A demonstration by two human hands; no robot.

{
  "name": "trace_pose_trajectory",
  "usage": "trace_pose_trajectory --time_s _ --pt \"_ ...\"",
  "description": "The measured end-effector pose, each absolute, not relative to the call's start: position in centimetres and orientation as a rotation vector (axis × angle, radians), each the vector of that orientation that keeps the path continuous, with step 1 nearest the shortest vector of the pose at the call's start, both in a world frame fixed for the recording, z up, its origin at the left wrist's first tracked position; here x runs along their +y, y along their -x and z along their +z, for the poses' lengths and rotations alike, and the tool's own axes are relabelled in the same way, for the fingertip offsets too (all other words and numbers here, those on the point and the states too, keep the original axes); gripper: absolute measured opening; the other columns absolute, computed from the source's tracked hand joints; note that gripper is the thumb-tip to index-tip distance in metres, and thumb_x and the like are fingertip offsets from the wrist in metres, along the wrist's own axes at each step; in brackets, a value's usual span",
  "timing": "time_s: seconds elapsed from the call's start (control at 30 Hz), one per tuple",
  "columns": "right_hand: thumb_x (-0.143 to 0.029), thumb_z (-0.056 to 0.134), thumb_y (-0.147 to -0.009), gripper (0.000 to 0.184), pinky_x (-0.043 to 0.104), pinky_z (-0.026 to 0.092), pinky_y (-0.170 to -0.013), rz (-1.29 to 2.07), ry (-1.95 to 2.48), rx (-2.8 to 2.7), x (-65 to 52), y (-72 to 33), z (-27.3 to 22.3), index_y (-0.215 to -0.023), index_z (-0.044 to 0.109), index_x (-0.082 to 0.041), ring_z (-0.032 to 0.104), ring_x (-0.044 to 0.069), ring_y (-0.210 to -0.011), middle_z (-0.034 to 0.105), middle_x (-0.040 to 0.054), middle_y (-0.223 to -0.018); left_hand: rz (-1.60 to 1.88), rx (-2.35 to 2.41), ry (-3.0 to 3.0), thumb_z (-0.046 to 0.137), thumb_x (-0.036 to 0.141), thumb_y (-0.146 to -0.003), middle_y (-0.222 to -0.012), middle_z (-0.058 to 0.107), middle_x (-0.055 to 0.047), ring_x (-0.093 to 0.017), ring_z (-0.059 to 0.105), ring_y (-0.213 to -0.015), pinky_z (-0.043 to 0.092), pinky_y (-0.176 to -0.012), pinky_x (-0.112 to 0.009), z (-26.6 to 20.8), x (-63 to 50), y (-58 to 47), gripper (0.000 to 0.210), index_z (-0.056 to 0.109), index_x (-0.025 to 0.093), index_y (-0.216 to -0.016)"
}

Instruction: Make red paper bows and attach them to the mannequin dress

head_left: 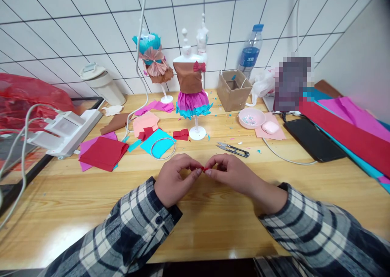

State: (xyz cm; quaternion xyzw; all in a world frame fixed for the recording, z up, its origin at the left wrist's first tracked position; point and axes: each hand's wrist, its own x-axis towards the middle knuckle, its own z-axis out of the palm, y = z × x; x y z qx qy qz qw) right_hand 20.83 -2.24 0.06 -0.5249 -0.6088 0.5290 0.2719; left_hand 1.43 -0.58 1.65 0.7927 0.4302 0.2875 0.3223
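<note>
Over the wooden table, the fingertips of my left hand (176, 178) and my right hand (234, 174) meet, both closed in a pinch. Between them is a small piece of red crepe paper (204, 169), mostly hidden by the fingers. Thread snips (234, 149) lie just beyond my right hand. Past my left hand are a silver ring (151, 152) and a cyan paper square (161, 141). Straight ahead stands a small dress form (188, 80) with a brown top, a red bow (199, 66) and a magenta skirt edged in cyan.
Red paper squares (103, 153) and a power strip (76, 133) lie to the left. A cardboard box (234, 92), a bottle (251, 53) and a pink dish (248, 120) of small bits are behind right. A black phone (313, 139) and long paper strips (347, 133) occupy the right.
</note>
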Motion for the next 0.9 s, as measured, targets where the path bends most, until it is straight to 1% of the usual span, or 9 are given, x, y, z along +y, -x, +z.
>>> trace_pose_trajectory --time_s 0.1,0.17,0.27,0.33,0.43,0.57,0.63,0.77,0.9 --pt "-0.034 0.062 -0.079 0.024 0.023 0.035 -0.05 1.3 1.327 -1.71 -2.64 -20.68 0.37 -0.096 0.062 -0.018 0.043 0.008 -0.052 0.059 -0.0013 -0.075 0.73 1.144 -2.087 0.06 0.028 -0.082 -0.076 0.069 -0.005 -0.018 0.062 -0.076 0.046 -0.072 -0.03 1.51 -0.62 -1.4 0.014 0.068 0.018 -0.076" --pt "-0.034 0.064 -0.078 0.026 0.023 0.038 -0.052 1.159 1.283 -1.759 -2.8 -20.62 0.42 -0.1 0.061 -0.02 0.045 0.008 -0.055 0.062 0.0004 -0.087 0.721 1.142 -2.096 0.06 0.027 -0.082 -0.076 0.069 -0.005 -0.018 0.062 -0.075 0.046 -0.071 -0.031 1.47 -0.67 -1.38 0.013 0.067 0.017 -0.076" --pt "-0.029 0.066 -0.077 0.012 0.024 0.037 -0.054 0.975 1.294 -1.821 -2.77 -20.55 0.31 -0.085 0.064 -0.02 0.045 0.009 -0.056 0.06 -0.0004 -0.078 0.716 1.143 -2.113 0.061 0.026 -0.08 -0.072 0.068 -0.004 -0.018 0.061 -0.073 0.045 -0.07 -0.03 1.58 -0.79 -1.42 0.013 0.066 0.017 -0.073" --pt "-0.025 0.065 -0.077 0.006 0.024 0.037 -0.055 0.968 1.302 -1.808 -2.62 -20.52 0.22 -0.078 0.065 -0.019 0.045 0.01 -0.058 0.06 -0.0002 -0.075 0.709 1.146 -2.107 0.062 0.025 -0.08 -0.072 0.067 -0.004 -0.018 0.06 -0.073 0.045 -0.07 -0.03 1.69 -0.85 -1.5 0.012 0.066 0.017 -0.072" --pt "-0.028 0.064 -0.078 0.011 0.024 0.034 -0.052 1.151 1.329 -1.686 -2.4 -20.51 0.07 -0.076 0.065 -0.018 0.044 0.009 -0.055 0.057 -0.0015 -0.068 0.689 1.149 -2.056 0.061 0.026 -0.08 -0.073 0.067 -0.003 -0.017 0.06 -0.073 0.045 -0.07 -0.029 1.75 -0.9 -1.55 0.013 0.066 0.017 -0.073" --pt "-0.035 0.064 -0.078 0.017 0.023 0.025 -0.045 1.36 1.369 -1.532 -2.28 -20.58 -0.07 -0.075 0.064 -0.018 0.036 0.009 -0.047 0.044 -0.0063 -0.05 0.673 1.093 -2.055 0.059 0.029 -0.083 -0.077 0.068 -0.004 -0.018 0.06 -0.076 0.045 -0.072 -0.029 1.51 -0.96 -1.32 0.015 0.067 0.017 -0.081" --pt "-0.031 0.065 -0.076 0.014 0.023 0.028 -0.048 1.319 1.372 -1.547 -2.32 -20.55 -0.04 -0.074 0.064 -0.018 0.039 0.009 -0.049 0.049 -0.005 -0.055 0.675 1.056 -2.111 0.057 0.031 -0.084 -0.078 0.068 -0.005 -0.018 0.06 -0.076 0.045 -0.072 -0.03 1.41 -0.99 -1.23 0.017 0.068 0.017 -0.084" --pt "-0.024 0.065 -0.073 0.007 0.023 0.036 -0.054 1.178 1.342 -1.614 -2.57 -20.25 0.09 -0.071 0.065 -0.018 0.046 0.009 -0.057 0.059 -0.0009 -0.071 0.686 1.09 -2.17 0.056 0.029 -0.085 -0.07 0.067 -0.004 -0.017 0.059 -0.071 0.044 -0.069 -0.029 1.55 -0.99 -1.41 0.02 0.066 0.017 -0.073" --pt "-0.032 0.065 -0.076 0.015 0.021 0.031 -0.043 1.389 1.328 -1.38 -2.75 -19.78 -0.05 -0.071 0.062 -0.018 0.04 0.008 -0.046 0.05 -0.0044 -0.056 0.753 1.143 -2.075 0.058 0.027 -0.083 -0.068 0.068 -0.004 -0.016 0.06 -0.069 0.045 -0.068 -0.029 1.79 -1.04 -1.79 0.018 0.067 0.017 -0.07"
